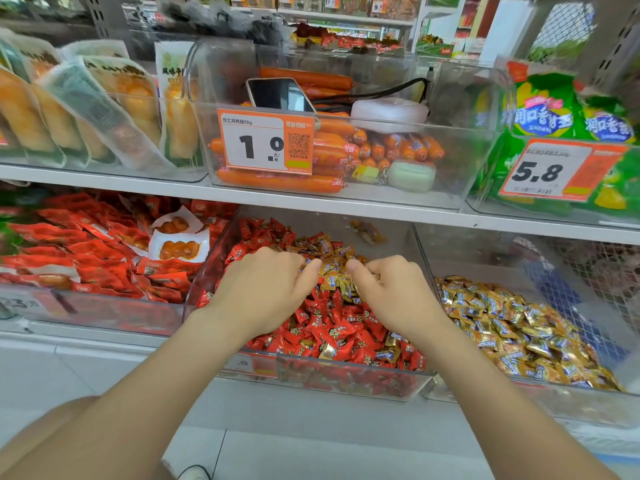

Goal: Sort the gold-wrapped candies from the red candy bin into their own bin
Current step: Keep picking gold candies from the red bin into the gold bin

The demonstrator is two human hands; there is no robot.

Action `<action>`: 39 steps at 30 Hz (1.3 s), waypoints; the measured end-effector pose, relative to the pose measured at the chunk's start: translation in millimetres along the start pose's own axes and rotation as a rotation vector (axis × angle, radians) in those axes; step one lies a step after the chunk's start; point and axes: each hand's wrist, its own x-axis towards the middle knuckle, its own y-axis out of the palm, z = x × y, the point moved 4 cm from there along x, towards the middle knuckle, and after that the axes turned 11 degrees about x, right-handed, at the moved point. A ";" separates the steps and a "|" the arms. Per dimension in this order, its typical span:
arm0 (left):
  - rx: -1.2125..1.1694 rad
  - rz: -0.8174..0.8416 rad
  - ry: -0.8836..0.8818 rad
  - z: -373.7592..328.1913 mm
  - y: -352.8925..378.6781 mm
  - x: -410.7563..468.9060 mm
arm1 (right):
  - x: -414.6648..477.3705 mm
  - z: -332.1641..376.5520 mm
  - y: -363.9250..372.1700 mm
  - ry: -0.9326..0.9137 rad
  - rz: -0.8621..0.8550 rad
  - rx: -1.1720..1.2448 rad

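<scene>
- The small gold-wrapped candies (334,271), crinkly foil with blue labels, sit heaped at the back middle of the clear plastic red candy bin (329,382). A few strays are mixed in near the front.
- The left hand (263,292) and right hand (391,289) both dig into that heap, fingers curled and thumbs pinching a clump of gold ones from either side.
- My tip for this bit: take from the top of the heap and lift slowly, so the shiny red-wrapped candies (332,327) underneath don't ride along.
- That foil looks slippery, so small handfuls probably beat one big grab.
- Their own clear plastic gold candy bin (485,258) is just beside on the right and already well filled, so it's a short hop.
- Both bins sit on a white shelf (86,341).
</scene>
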 end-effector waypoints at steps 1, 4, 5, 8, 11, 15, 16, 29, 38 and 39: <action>0.046 -0.012 -0.031 3.3 -0.1 2.0 | 2.4 -1.2 1.2 -0.017 -0.001 -0.006; 0.040 -0.059 -0.103 10.7 -0.7 10.5 | 8.6 -2.8 6.0 -0.045 0.028 -0.037; 0.013 -0.090 -0.119 13.1 -1.3 14.5 | 11.6 -5.4 9.0 -0.040 0.045 -0.080; -0.066 -0.128 -0.125 21.3 3.3 30.5 | 21.6 -13.2 21.9 -0.051 0.149 -0.243; -0.096 -0.016 -0.066 23.0 14.6 43.6 | 26.0 -14.9 37.0 -0.092 0.334 -0.380; -0.058 0.115 -0.034 29.1 30.3 56.1 | 33.7 -18.5 44.4 -0.127 0.422 -0.481; -0.050 0.138 -0.004 30.3 34.0 59.7 | 36.6 -18.7 45.9 -0.131 0.435 -0.493; 0.032 0.242 0.169 33.5 61.2 72.1 | 53.9 -16.1 37.8 -0.038 0.272 -0.204; -0.156 0.068 0.002 31.1 27.9 54.5 | 28.4 -15.1 9.9 0.335 0.103 0.595; -0.252 0.052 -0.028 29.8 23.9 50.5 | 24.1 -14.0 5.1 0.322 0.106 0.576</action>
